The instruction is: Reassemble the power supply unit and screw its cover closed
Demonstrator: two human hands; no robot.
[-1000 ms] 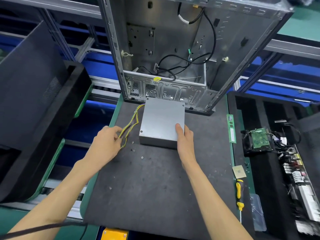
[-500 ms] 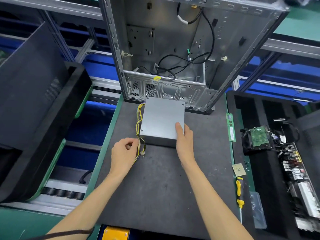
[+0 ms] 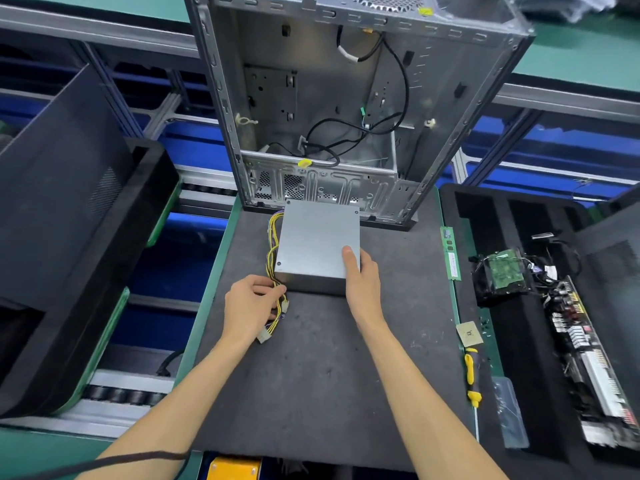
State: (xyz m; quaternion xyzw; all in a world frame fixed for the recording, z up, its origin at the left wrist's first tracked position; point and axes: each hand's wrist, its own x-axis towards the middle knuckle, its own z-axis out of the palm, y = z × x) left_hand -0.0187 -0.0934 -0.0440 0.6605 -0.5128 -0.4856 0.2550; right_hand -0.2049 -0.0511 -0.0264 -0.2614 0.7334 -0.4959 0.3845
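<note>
Both hands are engaged: the yellow cable bundle (image 3: 275, 271), previously splayed leftward, has been gathered beside the power supply unit (image 3: 317, 245) and is pinched by the left hand (image 3: 247, 308); the right hand (image 3: 362, 277) rests flat-fingered on the cover, on the tabletop (image 3: 311, 375) before the computer case (image 3: 329, 98). Screwing is judged pending

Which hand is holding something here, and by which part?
The left hand grips the yellow cable bundle near its connector end. The right hand only steadies the power supply unit at its near right corner, thumb on top.
</note>
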